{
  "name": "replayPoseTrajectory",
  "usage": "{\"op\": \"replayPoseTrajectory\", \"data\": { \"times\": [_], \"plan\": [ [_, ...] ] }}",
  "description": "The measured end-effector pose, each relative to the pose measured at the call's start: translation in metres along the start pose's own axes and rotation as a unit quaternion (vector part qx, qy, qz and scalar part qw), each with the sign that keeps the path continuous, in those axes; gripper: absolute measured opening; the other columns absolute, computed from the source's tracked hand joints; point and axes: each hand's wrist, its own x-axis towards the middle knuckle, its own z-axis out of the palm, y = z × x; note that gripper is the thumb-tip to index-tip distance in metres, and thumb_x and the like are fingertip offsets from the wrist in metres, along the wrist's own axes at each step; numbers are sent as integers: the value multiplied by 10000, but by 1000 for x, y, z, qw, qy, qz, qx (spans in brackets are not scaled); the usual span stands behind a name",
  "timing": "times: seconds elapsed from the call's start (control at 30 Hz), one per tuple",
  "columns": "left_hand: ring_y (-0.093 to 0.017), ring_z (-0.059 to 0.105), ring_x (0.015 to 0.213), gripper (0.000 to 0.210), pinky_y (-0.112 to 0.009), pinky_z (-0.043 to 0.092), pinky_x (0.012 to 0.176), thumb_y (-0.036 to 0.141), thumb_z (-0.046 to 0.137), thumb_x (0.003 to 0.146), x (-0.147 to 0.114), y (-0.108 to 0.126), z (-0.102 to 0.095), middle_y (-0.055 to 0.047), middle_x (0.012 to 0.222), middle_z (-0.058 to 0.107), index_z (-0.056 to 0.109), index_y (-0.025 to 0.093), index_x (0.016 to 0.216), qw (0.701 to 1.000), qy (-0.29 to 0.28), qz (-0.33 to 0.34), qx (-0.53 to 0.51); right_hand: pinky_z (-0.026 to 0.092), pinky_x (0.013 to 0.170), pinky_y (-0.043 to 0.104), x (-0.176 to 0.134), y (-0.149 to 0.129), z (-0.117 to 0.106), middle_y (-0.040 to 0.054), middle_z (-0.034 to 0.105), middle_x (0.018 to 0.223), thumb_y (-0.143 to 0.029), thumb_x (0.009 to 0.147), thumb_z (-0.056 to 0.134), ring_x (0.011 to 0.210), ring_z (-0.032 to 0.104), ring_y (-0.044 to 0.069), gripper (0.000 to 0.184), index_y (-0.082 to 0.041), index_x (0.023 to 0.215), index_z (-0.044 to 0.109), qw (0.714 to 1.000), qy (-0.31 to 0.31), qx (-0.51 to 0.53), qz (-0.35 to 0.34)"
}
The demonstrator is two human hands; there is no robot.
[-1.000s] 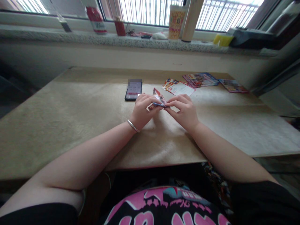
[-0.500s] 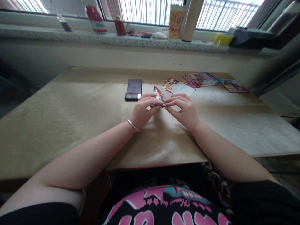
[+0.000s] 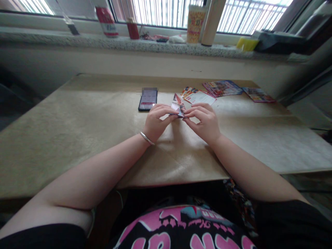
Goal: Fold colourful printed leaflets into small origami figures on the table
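Observation:
Between my hands is a small piece of folded paper [image 3: 178,103], printed in red, white and dark tones, with a pointed flap standing up. My left hand [image 3: 158,121] pinches its left side between thumb and fingers; a silver bangle circles that wrist. At the right lower corner, my right hand [image 3: 203,121] grips the paper with thumb and fingertips. The paper is held just above the table [image 3: 77,138]. My fingers cover its lower edges, so the folds there are hard to make out. A phone [image 3: 147,99] with a lit screen lies just beyond my left hand.
Behind my right hand lie a white printed card [image 3: 199,98], a stack of colourful printed sheets [image 3: 223,88] and another small stack [image 3: 258,94]. Along the windowsill [image 3: 155,46] stand a red-and-white can [image 3: 106,21], a patterned cup [image 3: 195,25] and a yellow item [image 3: 247,44].
The paper's pointed flap has tilted more upright and shifted slightly right, showing more of its face. My left fingers have moved a little; both hands still grip the paper.

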Motion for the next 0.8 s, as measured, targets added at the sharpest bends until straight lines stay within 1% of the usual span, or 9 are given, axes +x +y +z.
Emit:
{"op": "replayPoseTrajectory", "data": {
  "times": [0.07,0.13,0.2,0.27,0.4,0.47,0.6,0.7,0.8],
  "plan": [
    [-162,669,868,66,-346,503,881,296,709,846,-1,-1,0,0,861,749,734,235,854,1000,5,0,-9,491,947,471,0,1,0,3,764,935,-272,812,715,1006,636,240,27,-280,798,694,1000,-4,12,6],
    [-165,669,870,68,-352,506,884,303,710,846,-1,-1,0,1,861,748,731,238,846,1000,5,-13,-4,488,954,480,0,1,1,1,764,935,-267,811,714,1005,642,240,29,-282,798,693,1000,-6,21,15],
    [-173,666,909,66,-365,501,910,307,710,846,-1,-1,0,3,858,747,730,244,838,1000,8,-17,7,493,951,480,0,0,1,3,765,913,-258,812,710,1010,642,243,29,-282,806,696,999,0,27,24],
    [-182,662,955,65,-376,493,936,309,711,844,-1,-1,-1,3,857,747,727,248,830,1000,13,-6,13,499,943,472,0,-1,1,6,764,889,-249,815,704,1014,640,244,33,-281,812,701,999,7,31,29],
    [-182,671,941,73,-387,484,954,313,695,851,0,0,-2,2,879,744,715,249,824,1000,-13,-9,24,501,942,466,0,-4,1,-1,763,891,-249,821,693,997,644,239,48,-289,797,702,999,-1,35,33],
    [-178,673,932,70,-399,454,997,303,676,863,0,2,-2,5,897,743,708,252,826,999,-26,-13,39,502,935,460,1,-4,0,-2,761,888,-250,825,687,982,645,235,55,-289,787,698,999,-8,36,33],
    [-161,674,913,70,-406,390,1066,271,627,889,-2,4,-2,18,913,742,682,248,852,998,-35,10,54,503,919,439,1,-5,1,5,754,868,-245,833,674,964,643,227,60,-281,787,689,999,-15,39,33],
    [-148,679,900,84,-403,377,1077,229,572,912,-4,4,0,25,914,740,654,239,898,998,-31,33,36,511,891,423,0,-7,3,16,746,861,-251,842,666,923,651,218,54,-270,794,684,998,-12,46,33],
    [-143,684,894,87,-404,380,1086,218,547,920,-5,5,1,23,921,739,632,233,926,999,-27,28,25,519,865,414,0,-7,4,22,742,870,-279,858,656,905,655,214,52,-270,819,690,998,-9,50,46]
  ]
}}
